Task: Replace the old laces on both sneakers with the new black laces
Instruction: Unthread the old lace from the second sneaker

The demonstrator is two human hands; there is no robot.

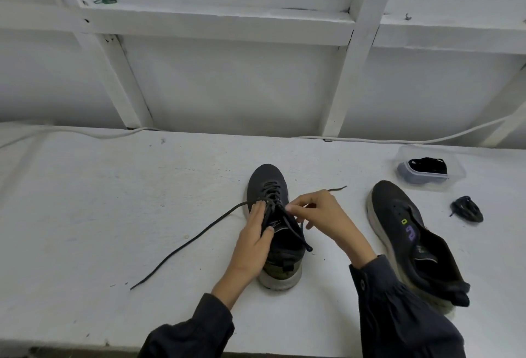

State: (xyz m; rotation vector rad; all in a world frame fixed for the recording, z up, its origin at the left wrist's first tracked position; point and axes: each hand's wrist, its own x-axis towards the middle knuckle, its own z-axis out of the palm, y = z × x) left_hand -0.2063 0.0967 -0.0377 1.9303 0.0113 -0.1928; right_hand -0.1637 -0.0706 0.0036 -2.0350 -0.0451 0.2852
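Dark mesh sneaker [267,187], upright at the centre of the white desk [113,201], toe toward 12 o'clock. The left hand [253,235] is laid on its 9 o'clock side, fingers straight. The thin black lace [185,241] is pinched at the eyelets by the right hand [321,215]. An unlaced dark sneaker [398,215] is tipped over at 3 o'clock.

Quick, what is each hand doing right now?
Left hand: open, pressing on the laced sneaker.
Right hand: pinching the lace.
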